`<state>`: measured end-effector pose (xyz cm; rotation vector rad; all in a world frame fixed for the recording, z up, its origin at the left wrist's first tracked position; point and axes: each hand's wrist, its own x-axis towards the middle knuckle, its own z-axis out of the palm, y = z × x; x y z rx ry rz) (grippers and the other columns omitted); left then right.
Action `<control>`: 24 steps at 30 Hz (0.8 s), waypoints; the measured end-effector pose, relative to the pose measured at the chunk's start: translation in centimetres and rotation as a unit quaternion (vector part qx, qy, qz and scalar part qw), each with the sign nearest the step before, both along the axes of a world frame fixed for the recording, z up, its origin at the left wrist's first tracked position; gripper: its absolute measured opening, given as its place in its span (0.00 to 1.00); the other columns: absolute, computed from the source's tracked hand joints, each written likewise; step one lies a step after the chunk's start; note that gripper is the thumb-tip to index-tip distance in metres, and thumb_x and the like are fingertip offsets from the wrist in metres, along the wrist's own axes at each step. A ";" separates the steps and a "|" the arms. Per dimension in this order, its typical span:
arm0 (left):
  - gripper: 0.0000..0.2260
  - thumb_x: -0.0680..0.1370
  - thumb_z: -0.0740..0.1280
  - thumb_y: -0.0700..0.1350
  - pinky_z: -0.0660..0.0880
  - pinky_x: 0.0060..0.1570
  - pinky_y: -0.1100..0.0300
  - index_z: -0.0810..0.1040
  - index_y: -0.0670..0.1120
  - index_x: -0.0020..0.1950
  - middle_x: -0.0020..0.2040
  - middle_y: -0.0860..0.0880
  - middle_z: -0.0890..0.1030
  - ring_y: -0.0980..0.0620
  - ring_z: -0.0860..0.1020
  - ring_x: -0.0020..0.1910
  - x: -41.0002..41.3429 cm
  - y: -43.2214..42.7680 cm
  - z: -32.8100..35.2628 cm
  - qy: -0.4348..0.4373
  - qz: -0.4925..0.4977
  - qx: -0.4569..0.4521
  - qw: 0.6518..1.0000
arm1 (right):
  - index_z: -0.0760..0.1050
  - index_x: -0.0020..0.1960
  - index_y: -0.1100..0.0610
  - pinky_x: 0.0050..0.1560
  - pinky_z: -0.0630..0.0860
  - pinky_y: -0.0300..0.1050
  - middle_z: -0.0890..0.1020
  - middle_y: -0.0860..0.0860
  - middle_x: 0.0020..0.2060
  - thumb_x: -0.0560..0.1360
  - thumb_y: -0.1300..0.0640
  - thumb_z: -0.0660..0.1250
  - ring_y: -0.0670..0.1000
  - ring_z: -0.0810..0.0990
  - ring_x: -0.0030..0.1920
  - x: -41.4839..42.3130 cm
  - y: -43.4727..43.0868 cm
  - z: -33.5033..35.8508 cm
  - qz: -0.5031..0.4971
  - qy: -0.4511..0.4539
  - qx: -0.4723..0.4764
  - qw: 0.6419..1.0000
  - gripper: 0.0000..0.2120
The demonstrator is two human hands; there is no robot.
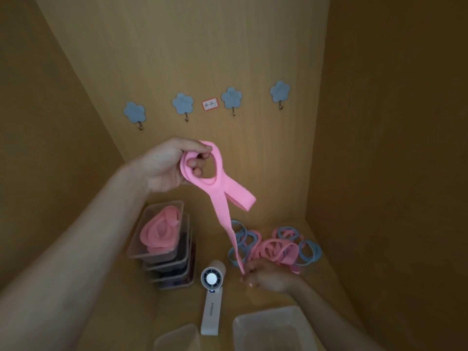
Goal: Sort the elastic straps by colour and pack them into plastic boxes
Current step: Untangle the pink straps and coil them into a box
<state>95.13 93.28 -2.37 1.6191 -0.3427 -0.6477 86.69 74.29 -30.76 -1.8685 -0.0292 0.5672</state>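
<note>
I'm looking into a tight wooden cubby: the left wall (pixel 63 122) and right wall (pixel 392 148) close in, and the back wall (pixel 202 59) carries a row of flower hooks (pixel 182 103). On the floor, the stack of plastic boxes (pixel 177 269) fills the left rear, the handheld fan (pixel 211 295) lies just beside it, and the strap pile (pixel 276 247) takes the right rear corner. A large clear box (pixel 266 312) and a small clear box (pixel 177 335) sit at the near edge, either side of the fan's handle. The pink strap (pixel 222 198) (drawn between the raised left hand (pixel 164 165) and the low right hand (pixel 268 274)) cuts diagonally through the air. Bare floor shows between fan and right hand, and in front of the stack.
</note>
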 end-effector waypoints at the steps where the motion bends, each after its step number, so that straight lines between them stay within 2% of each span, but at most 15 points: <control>1: 0.06 0.72 0.67 0.44 0.72 0.29 0.62 0.74 0.44 0.38 0.23 0.52 0.66 0.53 0.67 0.24 -0.1 0.0 0.1 -0.002 0.002 0.004 1.000 | 0.78 0.44 0.57 0.47 0.72 0.42 0.78 0.52 0.40 0.74 0.57 0.70 0.49 0.76 0.43 -0.1 0.2 -0.2 -0.032 0.011 0.029 0.999 0.04; 4: 0.06 0.73 0.66 0.44 0.70 0.28 0.63 0.73 0.44 0.38 0.22 0.53 0.65 0.53 0.66 0.23 -0.2 0.7 0.4 -0.001 0.010 0.003 1.000 | 0.82 0.53 0.57 0.52 0.76 0.46 0.84 0.53 0.49 0.76 0.56 0.70 0.51 0.81 0.51 -0.8 -1.0 -1.1 -0.146 0.059 0.134 0.978 0.08; 7: 0.06 0.72 0.66 0.44 0.71 0.28 0.63 0.73 0.45 0.38 0.22 0.53 0.65 0.53 0.66 0.23 0.0 1.4 0.2 -0.015 0.020 0.023 0.999 | 0.83 0.57 0.63 0.59 0.77 0.60 0.83 0.64 0.56 0.69 0.58 0.76 0.58 0.82 0.54 -1.6 -3.5 -1.6 -0.190 0.083 0.260 0.943 0.18; 8: 0.06 0.72 0.67 0.44 0.71 0.28 0.63 0.73 0.45 0.38 0.22 0.53 0.65 0.53 0.66 0.23 0.1 1.5 0.1 -0.018 0.023 0.030 0.999 | 0.83 0.56 0.64 0.59 0.78 0.62 0.82 0.65 0.57 0.65 0.59 0.78 0.60 0.82 0.54 -1.9 -4.2 -1.6 -0.193 0.085 0.300 0.930 0.21; 10: 0.06 0.71 0.67 0.45 0.71 0.28 0.62 0.73 0.45 0.38 0.22 0.53 0.65 0.53 0.67 0.23 0.3 1.8 -0.4 -0.016 0.028 0.037 0.999 | 0.83 0.56 0.65 0.50 0.82 0.60 0.83 0.66 0.56 0.58 0.62 0.80 0.61 0.83 0.51 -2.3 -5.7 -1.5 -0.203 0.078 0.361 0.907 0.26; 11: 0.06 0.71 0.67 0.45 0.72 0.28 0.62 0.73 0.45 0.38 0.22 0.52 0.65 0.53 0.67 0.23 0.3 1.9 -0.6 -0.015 0.028 0.037 0.999 | 0.82 0.57 0.65 0.45 0.84 0.57 0.83 0.66 0.55 0.59 0.64 0.78 0.61 0.83 0.50 -2.5 -6.2 -1.3 -0.210 0.069 0.374 0.901 0.26; 13: 0.05 0.71 0.67 0.44 0.73 0.29 0.61 0.76 0.44 0.37 0.23 0.51 0.67 0.53 0.69 0.24 0.3 2.0 -0.8 -0.010 0.027 0.030 0.999 | 0.79 0.61 0.67 0.39 0.81 0.53 0.83 0.66 0.51 0.63 0.69 0.70 0.62 0.82 0.46 -2.4 -7.3 -1.5 -0.242 0.045 0.359 0.901 0.25; 14: 0.05 0.71 0.67 0.44 0.73 0.29 0.61 0.78 0.44 0.36 0.23 0.51 0.68 0.53 0.69 0.24 0.3 1.9 -0.9 -0.008 0.024 0.026 0.999 | 0.79 0.60 0.68 0.39 0.78 0.52 0.84 0.66 0.49 0.63 0.70 0.70 0.62 0.80 0.45 -2.4 -7.6 -1.7 -0.257 0.032 0.338 0.905 0.24; 16: 0.06 0.70 0.67 0.43 0.75 0.29 0.61 0.80 0.43 0.36 0.24 0.50 0.70 0.52 0.70 0.24 0.2 1.8 -1.0 -0.006 0.021 0.021 1.000 | 0.82 0.56 0.66 0.45 0.79 0.53 0.85 0.64 0.52 0.66 0.67 0.73 0.63 0.82 0.49 -2.6 -8.0 -1.6 -0.277 0.022 0.301 0.912 0.17; 18: 0.05 0.70 0.67 0.43 0.76 0.30 0.61 0.80 0.42 0.37 0.25 0.49 0.71 0.52 0.71 0.24 0.3 1.7 -0.9 -0.009 0.020 0.019 1.000 | 0.83 0.54 0.60 0.50 0.81 0.52 0.85 0.59 0.52 0.73 0.63 0.72 0.59 0.84 0.51 -2.9 -8.2 -1.7 -0.281 0.019 0.259 0.924 0.11; 21: 0.05 0.70 0.69 0.42 0.74 0.30 0.60 0.75 0.42 0.36 0.22 0.49 0.68 0.51 0.69 0.24 0.6 2.1 -0.7 -0.002 0.004 0.005 1.000 | 0.80 0.57 0.56 0.43 0.82 0.48 0.87 0.55 0.47 0.81 0.62 0.64 0.55 0.86 0.46 -3.2 -8.5 -1.8 -0.287 0.029 0.232 0.929 0.08; 24: 0.14 0.64 0.77 0.47 0.72 0.29 0.61 0.73 0.43 0.34 0.21 0.51 0.63 0.51 0.65 0.23 0.7 2.6 -0.6 0.002 -0.050 0.000 0.999 | 0.79 0.59 0.59 0.40 0.82 0.45 0.86 0.55 0.44 0.81 0.61 0.64 0.54 0.85 0.41 -3.3 -8.6 -2.2 -0.303 0.039 0.231 0.923 0.09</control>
